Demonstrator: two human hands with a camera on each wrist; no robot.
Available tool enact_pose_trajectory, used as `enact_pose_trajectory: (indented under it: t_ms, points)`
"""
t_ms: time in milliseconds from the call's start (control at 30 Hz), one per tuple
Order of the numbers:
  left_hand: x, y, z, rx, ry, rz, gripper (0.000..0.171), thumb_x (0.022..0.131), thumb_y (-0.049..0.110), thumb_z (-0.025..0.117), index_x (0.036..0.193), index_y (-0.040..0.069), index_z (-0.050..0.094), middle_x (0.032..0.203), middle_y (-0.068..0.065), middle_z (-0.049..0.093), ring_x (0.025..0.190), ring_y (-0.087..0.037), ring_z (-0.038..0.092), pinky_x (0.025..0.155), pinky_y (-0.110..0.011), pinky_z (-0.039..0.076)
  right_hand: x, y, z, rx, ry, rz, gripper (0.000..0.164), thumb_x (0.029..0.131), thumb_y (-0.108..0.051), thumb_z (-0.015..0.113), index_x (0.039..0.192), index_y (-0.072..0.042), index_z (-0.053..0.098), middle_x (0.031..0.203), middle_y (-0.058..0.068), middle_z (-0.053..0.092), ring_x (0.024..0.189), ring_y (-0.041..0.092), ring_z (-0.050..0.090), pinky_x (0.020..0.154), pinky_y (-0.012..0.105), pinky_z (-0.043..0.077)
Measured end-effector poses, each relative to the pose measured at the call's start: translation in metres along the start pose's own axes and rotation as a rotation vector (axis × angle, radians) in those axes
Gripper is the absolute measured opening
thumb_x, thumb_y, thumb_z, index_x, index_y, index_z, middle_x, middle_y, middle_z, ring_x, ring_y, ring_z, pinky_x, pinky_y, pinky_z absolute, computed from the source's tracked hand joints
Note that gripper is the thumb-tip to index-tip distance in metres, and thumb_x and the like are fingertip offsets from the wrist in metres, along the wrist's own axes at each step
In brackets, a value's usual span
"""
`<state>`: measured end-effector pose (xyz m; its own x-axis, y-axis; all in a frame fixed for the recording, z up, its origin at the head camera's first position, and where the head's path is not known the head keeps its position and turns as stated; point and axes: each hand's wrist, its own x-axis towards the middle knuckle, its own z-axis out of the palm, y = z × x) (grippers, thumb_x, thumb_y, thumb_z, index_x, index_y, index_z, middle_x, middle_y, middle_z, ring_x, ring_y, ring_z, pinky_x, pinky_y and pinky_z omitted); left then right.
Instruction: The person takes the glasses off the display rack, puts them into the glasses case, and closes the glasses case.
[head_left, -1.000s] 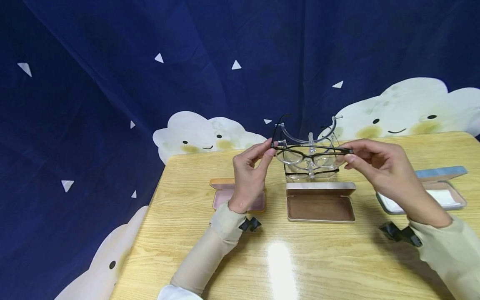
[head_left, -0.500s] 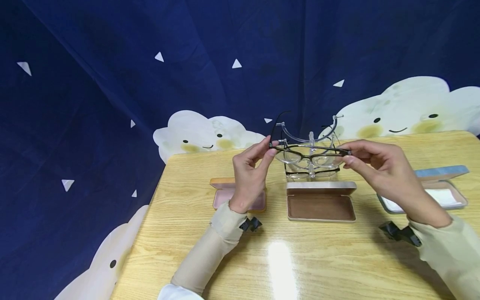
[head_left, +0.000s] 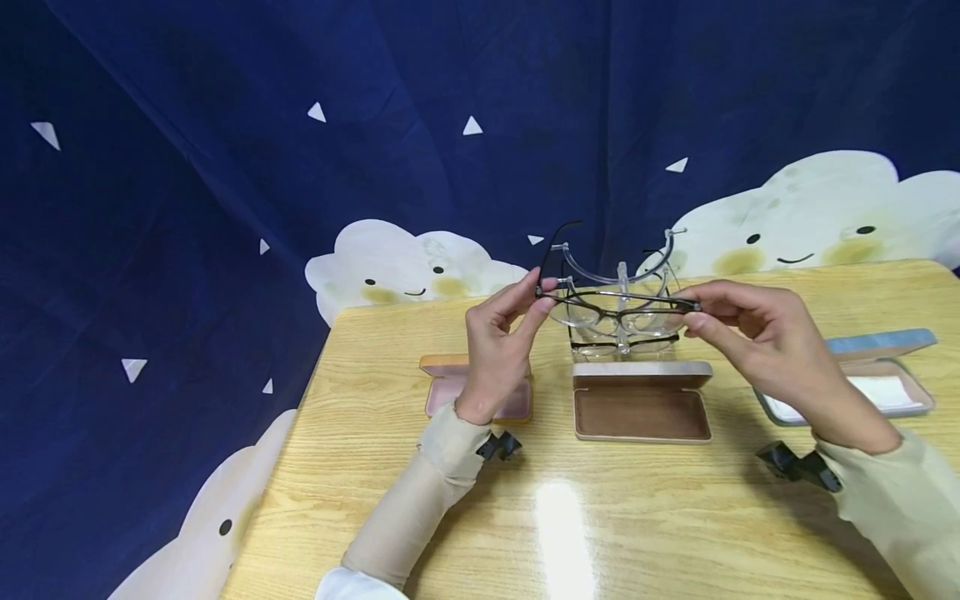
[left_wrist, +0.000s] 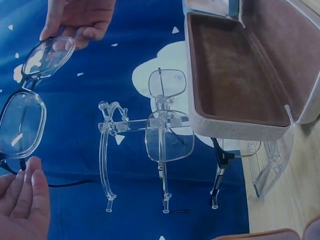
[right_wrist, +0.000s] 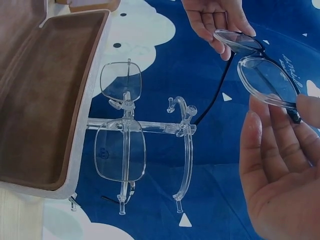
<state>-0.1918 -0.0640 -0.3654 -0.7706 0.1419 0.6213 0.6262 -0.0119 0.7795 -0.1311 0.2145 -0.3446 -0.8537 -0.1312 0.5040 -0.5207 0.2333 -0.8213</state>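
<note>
Both hands hold a pair of black-rimmed glasses point(head_left: 618, 315) up in front of a clear display stand point(head_left: 622, 275). My left hand point(head_left: 501, 337) pinches the left end of the frame near the hinge, thumb in front. My right hand point(head_left: 765, 342) pinches the right end between thumb and fingers. The left temple points away and up; a dark bar, apparently the other temple, lies across behind the lenses. Lower on the stand sit thin-rimmed glasses point(right_wrist: 120, 150) and another dark-rimmed pair point(head_left: 626, 346). The stand's top curved arm point(left_wrist: 104, 160) bears no glasses.
An opened white case point(head_left: 641, 417) with brown lining stands before the stand. An orange case point(head_left: 442, 367) with pink lining lies partly behind my left hand. At right, a blue-lidded case point(head_left: 885, 343) holds a white cloth point(head_left: 888, 392). All lie on a wooden table point(head_left: 637, 533).
The held glasses have shifted slightly to the left, their right end a little lower. Both hands keep their pinch, and the stand and cases stay put.
</note>
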Motion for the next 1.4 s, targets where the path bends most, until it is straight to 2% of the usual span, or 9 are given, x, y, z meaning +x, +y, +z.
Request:
enact_pose_trajectory:
  t_ms: [400,600,700,767,967,1033,1233,1300,1400]
  points:
    - [0.0016,0.0004,-0.0009,-0.010,-0.018,0.008,0.040,0.099,-0.003,0.066,0.137,-0.012,0.060,0.120,-0.030,0.074,0.104,-0.041,0.076,0.102,-0.036,0.060,0.0008,0.0003,-0.0002,0.020,0.007,-0.002,0.031,0.091,0.021,0.062,0.116,0.006,0.073,0.090,-0.003,0.081,0.076,0.004,0.074,0.065,0.015,0.050]
    - [0.0012,-0.0005,-0.0013,-0.021,-0.021,0.015,0.039,0.099,-0.003,0.065,0.137,-0.012,0.060,0.119,-0.031,0.073,0.103,-0.006,0.075,0.102,-0.036,0.060,0.0012,0.0004,-0.0002,-0.007,0.003,0.006,0.030,0.092,0.020,0.063,0.116,0.005,0.073,0.090,-0.005,0.081,0.074,0.004,0.073,0.062,0.017,0.049]
    - [0.0008,-0.0006,-0.0013,-0.025,-0.024,0.011,0.039,0.099,-0.003,0.065,0.137,-0.011,0.061,0.120,-0.031,0.073,0.104,0.001,0.073,0.102,-0.035,0.060,0.0017,0.0010,-0.0005,0.002,0.000,0.003,0.030,0.092,0.020,0.062,0.116,0.006,0.073,0.090,-0.004,0.081,0.074,0.004,0.073,0.061,0.018,0.049]
    - [0.0007,-0.0005,-0.0012,-0.026,-0.026,0.011,0.039,0.099,-0.003,0.065,0.138,-0.011,0.060,0.120,-0.031,0.073,0.105,-0.005,0.074,0.102,-0.036,0.060,0.0021,0.0012,-0.0008,0.006,-0.002,0.000,0.030,0.092,0.020,0.062,0.115,0.006,0.073,0.090,-0.005,0.081,0.074,0.004,0.073,0.061,0.018,0.049]
    - [-0.0002,-0.0003,-0.0006,-0.035,-0.028,0.012,0.040,0.100,-0.002,0.065,0.138,-0.012,0.059,0.120,-0.032,0.072,0.108,-0.043,0.074,0.104,-0.036,0.059,0.0024,0.0010,-0.0012,0.013,-0.004,-0.005,0.029,0.092,0.020,0.062,0.114,0.006,0.073,0.091,-0.006,0.081,0.074,0.005,0.073,0.060,0.018,0.049]
    - [-0.0006,-0.0006,-0.0007,-0.039,-0.030,0.013,0.040,0.100,-0.002,0.065,0.137,-0.013,0.059,0.120,-0.033,0.072,0.109,-0.040,0.075,0.104,-0.037,0.059,0.0020,0.0009,-0.0012,0.017,-0.004,-0.004,0.029,0.092,0.021,0.062,0.114,0.007,0.073,0.091,-0.006,0.081,0.074,0.005,0.073,0.060,0.018,0.049]
    - [-0.0014,0.0002,-0.0005,-0.058,-0.036,0.017,0.039,0.101,-0.001,0.064,0.137,-0.013,0.059,0.119,-0.033,0.072,0.107,-0.006,0.074,0.102,-0.036,0.060,0.0015,0.0017,-0.0016,0.084,-0.010,-0.010,0.028,0.092,0.021,0.061,0.114,0.008,0.073,0.092,-0.003,0.081,0.075,0.006,0.074,0.063,0.015,0.052]
    - [-0.0016,0.0003,0.0001,-0.055,-0.045,0.025,0.037,0.102,0.003,0.063,0.136,-0.013,0.061,0.118,-0.033,0.073,0.108,-0.009,0.075,0.102,-0.034,0.060,0.0016,0.0025,-0.0022,0.123,-0.021,-0.021,0.029,0.092,0.021,0.060,0.115,0.008,0.073,0.093,-0.003,0.081,0.077,0.005,0.074,0.065,0.014,0.053]
    - [-0.0017,0.0011,0.0009,-0.046,-0.056,0.043,0.037,0.103,0.009,0.063,0.133,-0.014,0.063,0.116,-0.033,0.073,0.110,-0.027,0.076,0.102,-0.033,0.060,0.0017,0.0036,-0.0033,0.164,-0.038,-0.037,0.031,0.093,0.021,0.059,0.116,0.005,0.073,0.093,-0.004,0.081,0.078,0.004,0.074,0.068,0.013,0.055]
